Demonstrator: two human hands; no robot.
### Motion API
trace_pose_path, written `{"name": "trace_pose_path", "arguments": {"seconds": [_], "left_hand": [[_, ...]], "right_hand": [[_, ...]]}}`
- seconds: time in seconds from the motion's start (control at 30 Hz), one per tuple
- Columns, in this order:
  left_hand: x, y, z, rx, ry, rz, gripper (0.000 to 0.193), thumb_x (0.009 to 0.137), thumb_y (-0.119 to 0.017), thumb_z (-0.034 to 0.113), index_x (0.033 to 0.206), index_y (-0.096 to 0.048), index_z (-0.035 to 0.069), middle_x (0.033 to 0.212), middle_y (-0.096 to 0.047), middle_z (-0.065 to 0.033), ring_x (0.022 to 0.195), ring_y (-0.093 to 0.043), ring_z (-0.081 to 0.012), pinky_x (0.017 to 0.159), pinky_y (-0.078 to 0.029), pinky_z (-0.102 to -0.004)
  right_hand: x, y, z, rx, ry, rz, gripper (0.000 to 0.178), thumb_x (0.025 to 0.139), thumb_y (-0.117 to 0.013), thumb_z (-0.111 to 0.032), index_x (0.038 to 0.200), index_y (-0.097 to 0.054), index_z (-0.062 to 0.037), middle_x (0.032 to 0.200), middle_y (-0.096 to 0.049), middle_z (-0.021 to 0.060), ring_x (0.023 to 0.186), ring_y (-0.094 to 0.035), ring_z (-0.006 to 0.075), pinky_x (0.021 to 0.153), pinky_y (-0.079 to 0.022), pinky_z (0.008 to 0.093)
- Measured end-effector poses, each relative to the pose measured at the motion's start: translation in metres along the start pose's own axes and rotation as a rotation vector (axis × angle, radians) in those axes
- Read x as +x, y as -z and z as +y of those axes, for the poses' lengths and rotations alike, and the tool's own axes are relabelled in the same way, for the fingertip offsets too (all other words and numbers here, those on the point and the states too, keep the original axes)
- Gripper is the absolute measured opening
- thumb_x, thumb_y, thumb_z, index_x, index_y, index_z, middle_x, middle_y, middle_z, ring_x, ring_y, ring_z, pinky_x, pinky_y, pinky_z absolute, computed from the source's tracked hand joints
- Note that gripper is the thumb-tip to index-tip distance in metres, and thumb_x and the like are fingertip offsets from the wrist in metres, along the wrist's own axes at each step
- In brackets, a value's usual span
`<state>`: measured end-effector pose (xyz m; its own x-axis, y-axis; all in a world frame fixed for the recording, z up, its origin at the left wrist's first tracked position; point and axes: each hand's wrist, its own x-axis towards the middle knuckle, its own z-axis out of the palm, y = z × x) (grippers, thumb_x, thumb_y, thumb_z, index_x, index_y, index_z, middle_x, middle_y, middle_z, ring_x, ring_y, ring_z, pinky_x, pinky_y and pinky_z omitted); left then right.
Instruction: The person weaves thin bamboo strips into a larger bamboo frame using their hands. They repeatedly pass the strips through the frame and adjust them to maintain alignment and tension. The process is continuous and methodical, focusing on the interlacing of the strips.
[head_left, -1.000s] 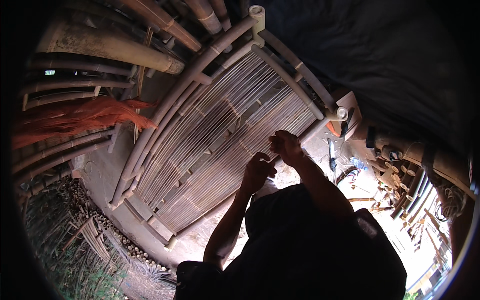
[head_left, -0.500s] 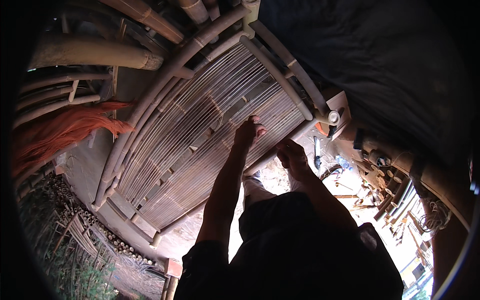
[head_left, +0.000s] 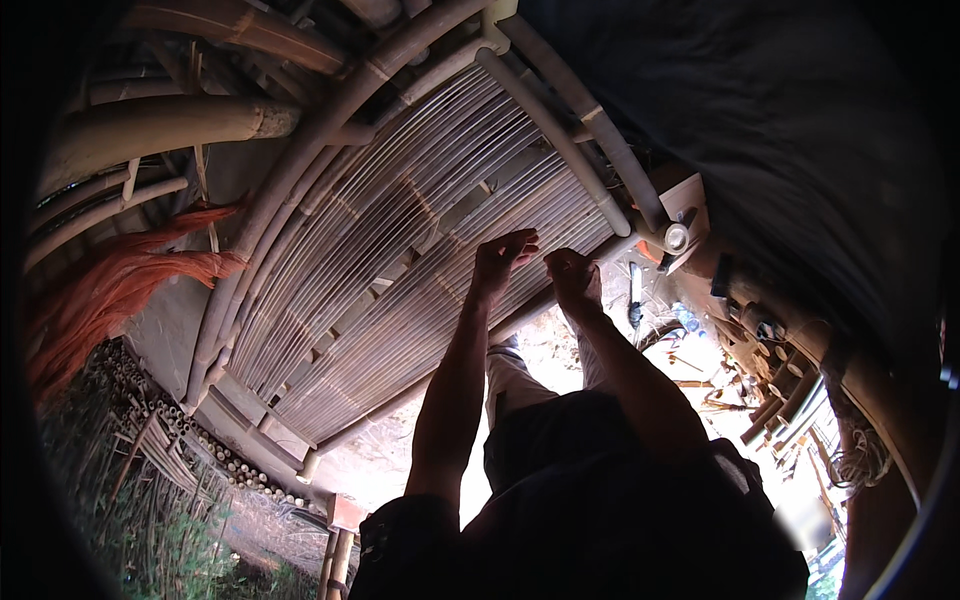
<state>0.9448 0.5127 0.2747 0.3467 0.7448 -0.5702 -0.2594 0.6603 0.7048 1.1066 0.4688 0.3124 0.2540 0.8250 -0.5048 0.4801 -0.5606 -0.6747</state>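
Observation:
A bamboo bench (head_left: 400, 255) with a seat of thin slats lies in front of me, framed by thick round poles. Above the near part of its slats is my left hand (head_left: 503, 262), its fingers curled inward. Close beside it on the right, over the front rail (head_left: 535, 308), my right hand (head_left: 575, 280) is also closed, with its back toward me. Only a small gap parts the two hands. Whatever they may pinch is too small or dark to make out.
Reddish-orange fibres (head_left: 130, 285) hang at the left. Cut bamboo pieces (head_left: 790, 385) and a coil of cord (head_left: 862, 455) lie at the right. A knife-like tool (head_left: 635, 295) is on the ground beyond my right hand. Stacked bamboo ends (head_left: 235, 465) line the lower left.
My right hand has moved up and left, nearer to my left hand. The left hand has turned slightly, its fingers pointing more to the right. The whole view has shifted a little.

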Motion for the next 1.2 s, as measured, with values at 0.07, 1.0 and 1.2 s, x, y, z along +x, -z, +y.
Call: {"name": "trace_pose_path", "arguments": {"seconds": [0.07, 1.0, 1.2], "left_hand": [[0.000, -0.002, 0.002, -0.149, 0.049, 0.050, 0.043, 0.096, -0.062, 0.035, 0.124, -0.062, 0.003, 0.115, -0.067, -0.0102, 0.099, -0.066, -0.0192, 0.092, -0.050, -0.0369], [0.064, 0.160, 0.087, -0.285, 0.112, 0.600, 0.029, 0.101, -0.051, 0.026, 0.126, -0.056, 0.012, 0.116, -0.063, -0.0007, 0.097, -0.060, -0.0157, 0.094, -0.045, -0.0375], [0.075, 0.122, 0.096, 0.117, 0.065, 0.413, 0.040, 0.101, -0.050, 0.030, 0.136, -0.049, 0.009, 0.127, -0.059, -0.0058, 0.114, -0.058, -0.0212, 0.099, -0.042, -0.0388]], "right_hand": [[-0.001, -0.008, -0.001, -0.046, -0.035, -0.040, 0.028, 0.092, -0.057, -0.029, 0.091, -0.072, -0.0050, 0.073, -0.070, 0.0093, 0.070, -0.069, 0.0172, 0.065, -0.052, 0.0322], [-0.720, 0.549, 0.230, -0.800, -1.187, 1.152, 0.024, 0.094, -0.048, -0.021, 0.093, -0.064, -0.0030, 0.084, -0.067, 0.0147, 0.078, -0.063, 0.0334, 0.068, -0.048, 0.0431], [-0.684, 0.540, 0.276, -0.767, -1.083, 0.964, 0.024, 0.093, -0.048, -0.020, 0.093, -0.065, -0.0039, 0.083, -0.067, 0.0137, 0.078, -0.064, 0.0334, 0.067, -0.049, 0.0427]]}}
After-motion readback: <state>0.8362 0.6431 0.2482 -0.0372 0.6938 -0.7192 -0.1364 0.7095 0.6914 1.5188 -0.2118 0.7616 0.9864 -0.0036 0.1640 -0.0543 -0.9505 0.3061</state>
